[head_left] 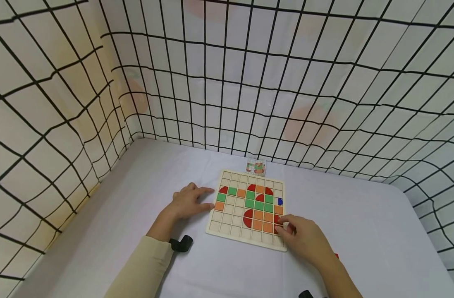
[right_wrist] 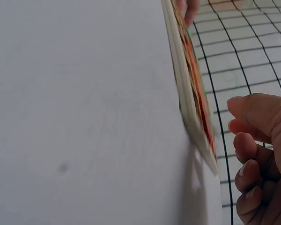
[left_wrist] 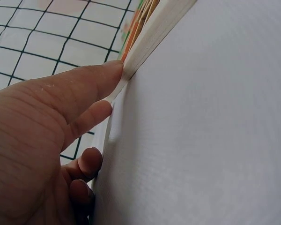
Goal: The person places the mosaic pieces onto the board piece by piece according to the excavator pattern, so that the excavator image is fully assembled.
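A pale square board (head_left: 227, 231) with a grid of cells lies on the white table. Green squares (head_left: 259, 205), orange squares (head_left: 262, 221), red curved pieces (head_left: 247, 218) and a blue curved piece (head_left: 280, 201) fill part of its grid. My left hand (head_left: 189, 201) is at the board's left side, thumb and index finger stretched out to its edge. At the right edge, my right hand (head_left: 305, 238) hovers by the red pieces there, its thumb and index fingertips over them. In the right wrist view no piece shows at the right hand's fingertips (right_wrist: 236, 105).
Behind the board stands a small patterned card (head_left: 255, 167). A bit of red (head_left: 336, 255) peeks out beside the right wrist. Black wire mesh (head_left: 230, 82) walls the table at the back and sides. A black wrist device (head_left: 181, 244) sits at the left cuff.
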`<state>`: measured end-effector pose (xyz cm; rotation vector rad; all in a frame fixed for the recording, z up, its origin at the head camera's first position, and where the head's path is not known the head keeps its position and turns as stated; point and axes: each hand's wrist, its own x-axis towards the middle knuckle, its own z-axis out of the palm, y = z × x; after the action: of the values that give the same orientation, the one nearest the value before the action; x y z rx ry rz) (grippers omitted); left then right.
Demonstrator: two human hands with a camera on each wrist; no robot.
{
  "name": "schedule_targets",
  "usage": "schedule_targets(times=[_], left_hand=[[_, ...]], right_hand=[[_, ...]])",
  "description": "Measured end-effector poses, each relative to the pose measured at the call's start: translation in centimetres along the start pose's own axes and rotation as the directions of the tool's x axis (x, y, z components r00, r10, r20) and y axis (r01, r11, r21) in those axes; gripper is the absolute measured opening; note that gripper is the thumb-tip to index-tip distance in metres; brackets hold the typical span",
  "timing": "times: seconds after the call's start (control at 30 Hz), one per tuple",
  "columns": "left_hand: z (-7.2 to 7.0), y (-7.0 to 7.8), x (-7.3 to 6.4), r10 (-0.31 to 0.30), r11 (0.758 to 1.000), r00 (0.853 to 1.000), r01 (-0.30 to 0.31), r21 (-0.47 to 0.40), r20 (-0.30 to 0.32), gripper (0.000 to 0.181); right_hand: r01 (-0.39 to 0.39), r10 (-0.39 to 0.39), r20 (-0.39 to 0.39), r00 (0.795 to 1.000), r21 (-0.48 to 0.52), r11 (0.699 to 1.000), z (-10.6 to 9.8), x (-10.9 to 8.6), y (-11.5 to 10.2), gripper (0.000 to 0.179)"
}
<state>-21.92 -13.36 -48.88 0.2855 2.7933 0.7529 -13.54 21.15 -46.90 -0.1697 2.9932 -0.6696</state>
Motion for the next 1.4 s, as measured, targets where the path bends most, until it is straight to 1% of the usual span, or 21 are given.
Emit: schedule_targets(times=[0.23, 0.37, 0.5, 0.6, 0.73, 0.87, 1.0, 1.1, 1.3, 1.4], left_hand=[[0.0, 0.1, -0.1, 0.005, 1.0, 1.0, -0.005, -0.009, -0.002, 0.058], [0.1, 0.1, -0.1, 0.002, 1.0, 1.0, -0.002, -0.019, 0.002, 0.058], [0.1, 0.1, -0.2, -0.001, 1.0, 1.0, 0.001, -0.019, -0.001, 0.058], [0.1, 0.1, -0.1, -0.005, 1.0, 1.0, 0.005, -0.019, -0.004, 0.058], [0.2, 0.1, -0.1, -0.008, 1.0, 1.0, 0.008, -0.019, -0.006, 0.057], [0.2, 0.0, 0.0, -0.009, 1.0, 1.0, 0.009, -0.01, -0.008, 0.057], [0.1, 0.0, 0.0, -0.006, 1.0, 1.0, 0.006, -0.008, -0.008, 0.057], [0.1, -0.1, -0.1, -0.004, 1.0, 1.0, 0.004, -0.016, -0.004, 0.057], [0.1, -0.1, -0.1, -0.001, 1.0, 1.0, 0.001, -0.019, -0.006, 0.057], [0.1, -0.1, -0.1, 0.0, 1.0, 1.0, 0.0, -0.017, -0.008, 0.057]], right_hand=[[-0.062, 0.063, 0.005, 0.998, -0.042, 0.997, -1.3, -2.7, 3.8, 0.02], [-0.101, 0.101, 0.01, 0.995, -0.02, 0.995, -2.1, -4.0, 6.1, 0.02], [-0.128, 0.128, 0.016, 0.992, 0.024, 0.991, -2.8, -5.2, 8.5, 0.018], [-0.121, 0.12, 0.026, 0.992, 0.048, 0.991, -3.4, -6.0, 10.1, 0.019], [-0.122, 0.116, 0.069, 0.991, 0.09, 0.988, -4.1, -7.0, 11.6, 0.023], [-0.116, 0.1, 0.141, 0.985, 0.113, 0.987, -4.1, -7.3, 12.1, 0.029], [-0.123, 0.109, 0.182, 0.977, 0.067, 0.99, -3.7, -7.0, 11.8, 0.034], [-0.139, 0.133, 0.178, 0.975, 0.023, 0.99, -3.5, -6.6, 11.4, 0.031], [-0.119, 0.119, 0.149, 0.982, -0.013, 0.993, -3.2, -6.0, 10.6, 0.018], [-0.122, 0.124, 0.138, 0.983, -0.025, 0.992, -3.0, -5.7, 10.3, 0.018]])
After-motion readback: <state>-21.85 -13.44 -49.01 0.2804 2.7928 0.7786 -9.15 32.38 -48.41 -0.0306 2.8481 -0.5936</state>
